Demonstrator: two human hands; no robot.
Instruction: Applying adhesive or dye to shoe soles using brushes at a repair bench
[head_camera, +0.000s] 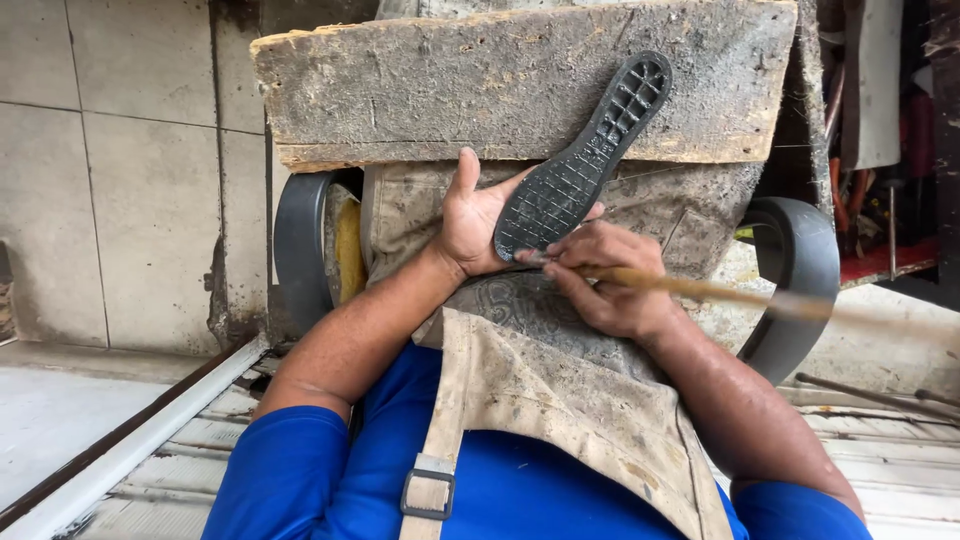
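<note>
My left hand (470, 222) holds a black rubber shoe sole (585, 160) by its wide end, tread side up, with the narrow end resting on a worn wooden board (420, 85). My right hand (610, 275) grips a thin yellowish stick-like tool (720, 292), blurred, whose tip meets the sole's near edge. Both forearms reach out over a dirty canvas apron (560, 400) worn over a blue shirt.
A dark curved chair frame (800, 270) flanks the board on both sides. Grey tiled wall (110, 170) is at the left, a white rail (140, 440) at lower left. Cluttered tools hang at the far right (880, 150).
</note>
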